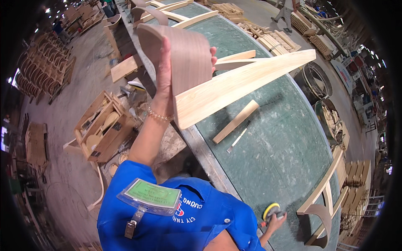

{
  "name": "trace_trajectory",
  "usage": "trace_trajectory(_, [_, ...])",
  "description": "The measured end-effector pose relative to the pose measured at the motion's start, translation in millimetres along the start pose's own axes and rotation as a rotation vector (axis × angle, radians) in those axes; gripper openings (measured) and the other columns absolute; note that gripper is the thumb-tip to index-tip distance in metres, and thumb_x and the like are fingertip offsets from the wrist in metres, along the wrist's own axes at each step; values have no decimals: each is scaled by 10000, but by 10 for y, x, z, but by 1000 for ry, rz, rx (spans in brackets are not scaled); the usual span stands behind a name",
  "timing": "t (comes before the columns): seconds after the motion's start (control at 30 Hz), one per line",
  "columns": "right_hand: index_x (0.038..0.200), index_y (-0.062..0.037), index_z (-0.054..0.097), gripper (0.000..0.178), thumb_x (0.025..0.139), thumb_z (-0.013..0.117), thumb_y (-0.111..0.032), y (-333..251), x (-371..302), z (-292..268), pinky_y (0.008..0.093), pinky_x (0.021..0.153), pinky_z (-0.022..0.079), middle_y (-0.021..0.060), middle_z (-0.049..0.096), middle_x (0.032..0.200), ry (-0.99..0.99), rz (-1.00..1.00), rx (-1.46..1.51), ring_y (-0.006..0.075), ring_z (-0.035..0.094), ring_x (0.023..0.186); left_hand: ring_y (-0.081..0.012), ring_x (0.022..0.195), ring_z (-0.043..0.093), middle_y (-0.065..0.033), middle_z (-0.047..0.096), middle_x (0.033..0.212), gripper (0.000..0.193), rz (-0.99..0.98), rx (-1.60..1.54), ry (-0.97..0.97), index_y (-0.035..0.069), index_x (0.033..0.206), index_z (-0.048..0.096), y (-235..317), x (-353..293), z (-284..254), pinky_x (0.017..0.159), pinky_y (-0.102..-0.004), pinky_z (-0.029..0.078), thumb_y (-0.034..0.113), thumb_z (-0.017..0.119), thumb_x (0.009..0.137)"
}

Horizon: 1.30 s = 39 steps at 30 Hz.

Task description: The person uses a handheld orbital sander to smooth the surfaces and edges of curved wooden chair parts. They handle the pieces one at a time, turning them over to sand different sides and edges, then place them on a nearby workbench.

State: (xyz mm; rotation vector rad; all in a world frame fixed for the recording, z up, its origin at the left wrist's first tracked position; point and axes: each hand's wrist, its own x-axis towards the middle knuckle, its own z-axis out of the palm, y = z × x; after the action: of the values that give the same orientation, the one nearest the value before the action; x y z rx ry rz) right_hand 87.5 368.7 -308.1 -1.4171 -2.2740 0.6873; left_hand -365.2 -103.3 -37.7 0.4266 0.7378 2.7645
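My left hand [164, 73] is raised over the near edge of a green-topped workbench [268, 154]. It grips a wooden chair frame by its curved, brown-grained panel [190, 54], thumb on the near side and fingertips showing past the far side. Pale straight wooden members [243, 85] of that frame reach out to the right over the bench. Low on the right, my right hand [275, 222] is closed around a small handheld sander [272, 211] with a yellow pad edge. The sander is apart from the frame, close to the bench surface.
A wood offcut [236, 121] and a thin flat-tipped tool [238, 139] lie mid-bench. Another chair frame [324, 213] sits at the right end, more at the far left end. A wooden toolbox [100, 129] stands left; bins [328, 119] stand beyond the bench. A person [287, 14] is far off.
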Motion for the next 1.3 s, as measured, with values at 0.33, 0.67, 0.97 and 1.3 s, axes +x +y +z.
trace_trajectory(0.33, [1362,-115,552,728,676,735,46,-3669,-736,174,390,961,462,170,440,1241,-536,-907,720,303,547,1135,-275,979,660,-227,579,1180,917,60,54,12,-23,1291,450,-185,-92,31,793,-352,602,767,494,826])
trace_trajectory(0.67, [1322,-221,579,753,619,767,-28,-4621,-1027,-80,434,816,501,161,596,1116,-561,-1438,474,372,518,980,-200,897,679,-167,666,1058,879,88,222,91,-2,1211,546,-444,-337,134,733,-295,591,787,421,845])
trace_trajectory(0.97, [1362,-310,531,882,574,787,-7,-4517,-1058,-201,430,746,566,135,594,1142,-714,-1469,355,386,536,1043,-206,892,682,-185,662,1077,871,76,165,134,-3,1240,531,-455,-375,184,736,-304,591,771,446,848])
trace_trajectory(1.3, [1365,-297,530,817,622,755,-42,-4490,-880,-80,434,785,544,191,568,1139,-592,-1366,430,389,527,1035,-228,890,693,-200,656,1082,879,61,118,88,-20,1241,517,-474,-392,147,723,-318,606,762,471,842])
